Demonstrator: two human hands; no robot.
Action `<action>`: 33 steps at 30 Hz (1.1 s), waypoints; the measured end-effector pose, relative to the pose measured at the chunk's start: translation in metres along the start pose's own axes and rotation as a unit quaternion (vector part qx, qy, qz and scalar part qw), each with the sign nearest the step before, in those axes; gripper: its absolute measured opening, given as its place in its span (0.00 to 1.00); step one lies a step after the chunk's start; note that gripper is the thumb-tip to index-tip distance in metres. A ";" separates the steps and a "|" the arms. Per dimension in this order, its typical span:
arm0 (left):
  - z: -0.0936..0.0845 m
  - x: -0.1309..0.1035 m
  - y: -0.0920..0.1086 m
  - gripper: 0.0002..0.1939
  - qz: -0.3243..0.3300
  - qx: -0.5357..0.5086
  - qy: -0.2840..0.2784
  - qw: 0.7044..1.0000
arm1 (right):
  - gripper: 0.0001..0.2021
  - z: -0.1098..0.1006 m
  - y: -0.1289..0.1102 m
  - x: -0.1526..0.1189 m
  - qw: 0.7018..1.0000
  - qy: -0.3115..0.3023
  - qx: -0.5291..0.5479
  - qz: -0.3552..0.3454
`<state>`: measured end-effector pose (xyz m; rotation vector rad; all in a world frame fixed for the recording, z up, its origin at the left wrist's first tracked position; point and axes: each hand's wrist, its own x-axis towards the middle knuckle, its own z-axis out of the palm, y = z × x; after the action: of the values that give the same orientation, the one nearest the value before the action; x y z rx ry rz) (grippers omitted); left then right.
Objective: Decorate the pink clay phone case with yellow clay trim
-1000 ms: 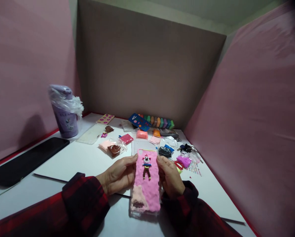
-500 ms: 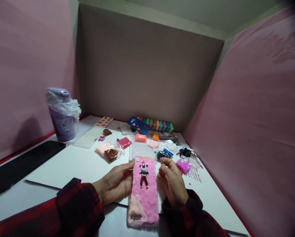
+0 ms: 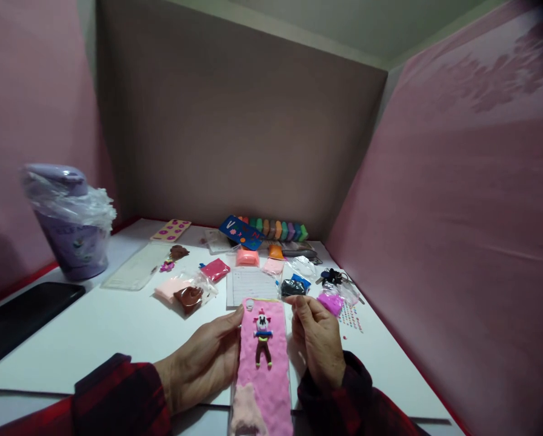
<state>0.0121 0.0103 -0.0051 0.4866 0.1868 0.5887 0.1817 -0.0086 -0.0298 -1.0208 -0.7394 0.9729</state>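
Note:
My left hand [image 3: 208, 358] holds a phone case [image 3: 276, 363] by its left edge, the thumb near its top corner. Pink clay covers the case, with a paler patch at the lower left. On it sits a small clay clown-like figure [image 3: 263, 342] with a white face, a blue band, brown legs and yellow feet. Just right of the case is my right hand [image 3: 316, 336], its thumb and forefinger pressed together; whatever they may pinch is too small to make out. The bottom of the case runs out of the picture.
Clay packets lie around: brown [image 3: 189, 298], red [image 3: 216, 269], black [image 3: 293, 287], purple [image 3: 330, 303]. A lined sheet [image 3: 248, 287] is beyond the case. Keys [image 3: 331, 277] and sticker gems [image 3: 352, 318] are at right. A purple tumbler [image 3: 78, 242] and a black phone [image 3: 30, 318] stand left.
The view has shifted, so the tumbler and table things appear further left. The case sits slightly lower in view. My right thumb and forefinger have come closer together by the case's upper right edge.

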 end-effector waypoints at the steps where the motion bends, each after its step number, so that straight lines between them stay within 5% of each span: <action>1: 0.000 0.000 0.000 0.22 0.001 0.001 0.003 1.000 | 0.19 0.000 0.000 0.000 1.000 -0.004 -0.001 -0.006; 17: 0.000 -0.004 0.002 0.20 0.047 0.092 0.088 0.991 | 0.13 -0.004 0.001 -0.001 0.991 -0.037 -0.107 -0.072; 23: -0.002 -0.008 0.002 0.16 0.063 0.104 0.085 0.989 | 0.13 0.001 0.001 -0.007 0.988 -0.129 -0.081 0.011; 27: -0.003 -0.009 0.004 0.14 0.080 0.132 0.088 0.984 | 0.13 0.002 0.002 -0.009 0.988 -0.133 -0.078 0.023; 33: -0.008 -0.010 0.010 0.15 0.137 0.178 0.208 0.952 | 0.13 -0.001 0.004 -0.008 0.987 -0.137 -0.080 0.024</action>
<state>-0.0031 0.0145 -0.0065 0.7420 0.6421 0.9360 0.1783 -0.0150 -0.0341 -1.0583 -1.0376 1.1231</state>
